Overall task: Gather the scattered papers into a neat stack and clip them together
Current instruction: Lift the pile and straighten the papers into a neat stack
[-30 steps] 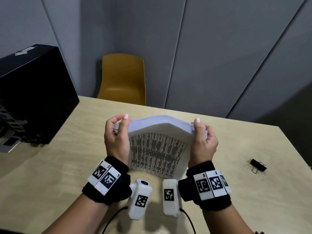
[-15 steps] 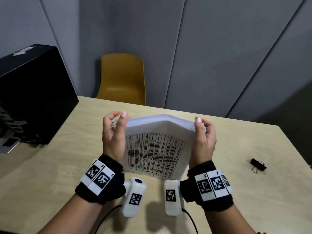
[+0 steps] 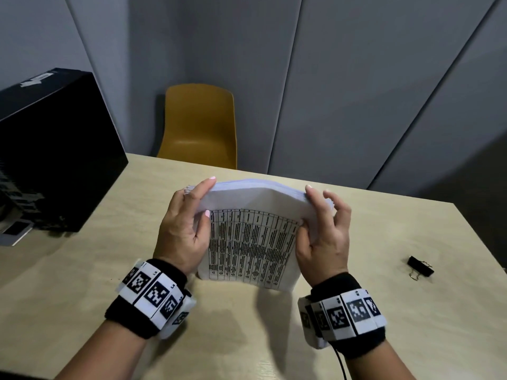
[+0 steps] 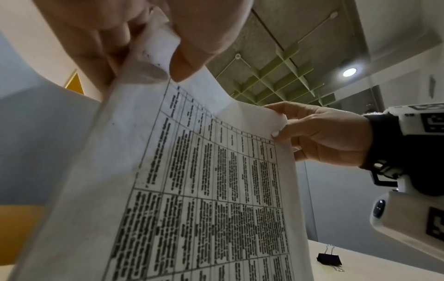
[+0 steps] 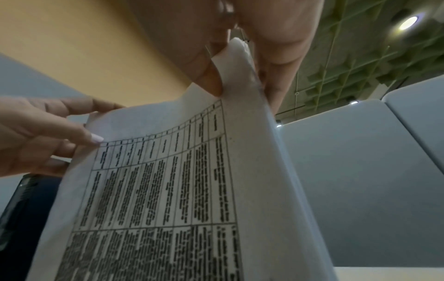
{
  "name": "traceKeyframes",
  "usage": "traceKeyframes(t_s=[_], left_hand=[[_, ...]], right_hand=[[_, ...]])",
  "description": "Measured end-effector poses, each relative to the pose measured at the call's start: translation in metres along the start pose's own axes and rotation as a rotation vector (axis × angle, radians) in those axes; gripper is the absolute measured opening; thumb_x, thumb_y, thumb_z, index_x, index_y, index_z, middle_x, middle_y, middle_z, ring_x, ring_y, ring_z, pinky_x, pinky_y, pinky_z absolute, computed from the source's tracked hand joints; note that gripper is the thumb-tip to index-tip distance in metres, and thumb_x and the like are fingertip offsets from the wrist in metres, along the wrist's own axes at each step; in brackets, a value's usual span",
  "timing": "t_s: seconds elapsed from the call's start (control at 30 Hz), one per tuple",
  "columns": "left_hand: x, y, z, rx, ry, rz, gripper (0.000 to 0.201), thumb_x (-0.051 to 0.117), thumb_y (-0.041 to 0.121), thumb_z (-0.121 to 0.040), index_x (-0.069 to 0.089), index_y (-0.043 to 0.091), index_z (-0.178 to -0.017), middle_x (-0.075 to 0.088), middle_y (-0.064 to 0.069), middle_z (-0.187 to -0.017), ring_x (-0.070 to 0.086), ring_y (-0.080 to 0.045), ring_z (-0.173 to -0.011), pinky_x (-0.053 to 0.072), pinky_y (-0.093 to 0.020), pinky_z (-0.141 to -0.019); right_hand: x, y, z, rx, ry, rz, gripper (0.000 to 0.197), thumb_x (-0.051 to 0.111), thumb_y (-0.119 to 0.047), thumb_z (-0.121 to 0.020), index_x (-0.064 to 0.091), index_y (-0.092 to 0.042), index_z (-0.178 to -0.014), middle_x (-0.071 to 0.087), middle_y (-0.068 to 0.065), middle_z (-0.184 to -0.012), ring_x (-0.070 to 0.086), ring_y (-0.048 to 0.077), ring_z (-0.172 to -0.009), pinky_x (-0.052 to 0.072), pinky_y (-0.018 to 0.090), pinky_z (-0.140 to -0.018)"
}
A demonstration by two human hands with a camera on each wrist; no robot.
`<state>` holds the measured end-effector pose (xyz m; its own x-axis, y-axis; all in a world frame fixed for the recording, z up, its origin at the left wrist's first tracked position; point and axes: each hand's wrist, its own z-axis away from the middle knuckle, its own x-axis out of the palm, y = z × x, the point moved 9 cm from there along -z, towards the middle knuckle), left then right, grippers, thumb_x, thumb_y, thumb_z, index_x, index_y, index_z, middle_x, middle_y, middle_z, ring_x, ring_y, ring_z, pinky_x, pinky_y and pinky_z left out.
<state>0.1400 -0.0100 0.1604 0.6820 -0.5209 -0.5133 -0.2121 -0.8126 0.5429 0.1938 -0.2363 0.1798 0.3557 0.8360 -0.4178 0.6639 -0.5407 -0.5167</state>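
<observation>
Both hands have slid lower on the upright paper stack (image 3: 251, 237), left hand (image 3: 183, 229) and right hand (image 3: 325, 237) pinching its side edges above the table (image 3: 384, 311); tapping its bottom edge would square it before fetching the binder clip (image 3: 419, 267).

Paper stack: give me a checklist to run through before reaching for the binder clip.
1. Left hand grips the paper stack: ok.
2. Right hand grips the opposite side: ok.
3. Top edges flush: not ok, sheets fan out by the right fingers.
4. Bottom edge squared on the table: cannot tell.
5. Binder clip lying free on the right: ok.
6. Clip handles ready to squeeze: cannot tell.
</observation>
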Motion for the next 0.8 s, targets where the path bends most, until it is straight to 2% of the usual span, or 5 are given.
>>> traceKeyframes(t_s=[0.1, 0.23, 0.4, 0.6, 0.8], left_hand=[[-0.004, 0.000, -0.003, 0.007, -0.011, -0.016, 0.054, 0.051, 0.005, -0.081, 0.043, 0.026, -0.130, 0.057, -0.012, -0.103, 0.043, -0.003, -0.086, 0.037, -0.006, -0.080], [0.001, 0.007, -0.001, 0.057, -0.061, -0.042, 0.060, 0.050, -0.001, -0.082, 0.038, 0.027, -0.134, 0.053, -0.015, -0.119, 0.048, -0.010, -0.101, 0.043, -0.014, -0.086], [0.001, 0.004, -0.004, 0.078, -0.099, -0.032, 0.057, 0.048, 0.002, -0.082, 0.040, 0.027, -0.132, 0.054, -0.014, -0.116, 0.045, -0.006, -0.099, 0.035, -0.001, -0.081], [0.003, 0.002, -0.001, 0.033, -0.160, -0.025, 0.057, 0.044, 0.007, -0.083, 0.034, 0.030, -0.134, 0.057, -0.014, -0.117, 0.057, -0.022, -0.095, 0.046, -0.028, -0.079], [-0.001, -0.023, -0.002, -0.228, -0.098, 0.294, 0.092, 0.067, 0.001, -0.079, 0.017, 0.049, -0.139, 0.061, 0.002, -0.103, 0.065, -0.005, -0.079, 0.048, -0.007, -0.074]], right_hand=[[0.000, 0.006, -0.003, 0.053, -0.024, -0.001, 0.053, 0.050, 0.000, -0.069, 0.058, -0.006, -0.122, 0.051, 0.023, -0.117, 0.046, 0.010, -0.100, 0.024, -0.008, -0.088], [0.003, 0.002, 0.000, 0.028, -0.066, 0.039, 0.060, 0.049, -0.004, -0.070, 0.052, -0.019, -0.129, 0.048, 0.019, -0.121, 0.046, 0.007, -0.088, 0.034, 0.002, -0.080], [0.003, 0.007, -0.002, 0.032, -0.070, 0.034, 0.054, 0.045, -0.009, -0.071, 0.055, -0.019, -0.123, 0.049, 0.019, -0.120, 0.045, 0.008, -0.091, 0.028, -0.006, -0.082], [0.007, 0.010, -0.002, 0.031, -0.102, 0.008, 0.053, 0.043, -0.012, -0.071, 0.058, -0.017, -0.122, 0.051, 0.017, -0.117, 0.047, 0.009, -0.092, 0.034, 0.008, -0.078], [0.010, 0.042, 0.002, 0.291, -0.097, -0.426, 0.089, 0.064, -0.002, -0.072, 0.021, -0.036, -0.142, 0.061, 0.003, -0.098, 0.059, 0.008, -0.081, 0.047, 0.013, -0.079]])
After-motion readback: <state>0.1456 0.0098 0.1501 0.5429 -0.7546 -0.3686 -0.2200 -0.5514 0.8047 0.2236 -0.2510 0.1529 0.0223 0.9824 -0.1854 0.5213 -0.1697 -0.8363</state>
